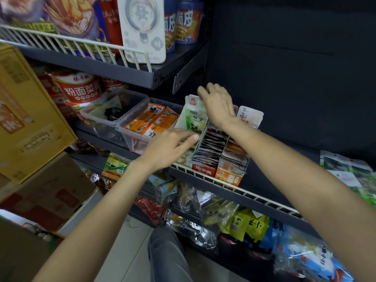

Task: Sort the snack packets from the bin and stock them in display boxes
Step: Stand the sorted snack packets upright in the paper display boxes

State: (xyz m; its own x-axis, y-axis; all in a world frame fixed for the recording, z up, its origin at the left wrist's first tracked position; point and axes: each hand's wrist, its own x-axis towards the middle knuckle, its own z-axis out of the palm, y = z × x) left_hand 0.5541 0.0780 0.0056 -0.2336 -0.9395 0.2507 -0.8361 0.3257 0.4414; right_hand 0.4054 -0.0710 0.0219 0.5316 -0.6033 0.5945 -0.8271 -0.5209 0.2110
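Note:
Three cardboard display boxes stand side by side on the middle shelf. The green-and-white one [193, 117] carries a panda print, the middle one [211, 147] is packed with dark packets, and the orange one [234, 159] holds orange packets. My right hand [217, 103] reaches over the tall back flap of the green box, its fingers lying on the flap's top. My left hand [168, 146] is at the front of that box with fingers stretched out and holds nothing that I can see. Left of the boxes, a clear plastic bin [132, 137] holds orange snack packets [152, 121].
A second clear bin [97, 119] sits further left, beside red noodle tubs [78, 90]. White wire rails [223, 185] edge the shelves. Bagged snacks [250, 224] fill the shelf below. Yellow and brown cartons [30, 127] are stacked at left. The upper shelf [122, 70] overhangs.

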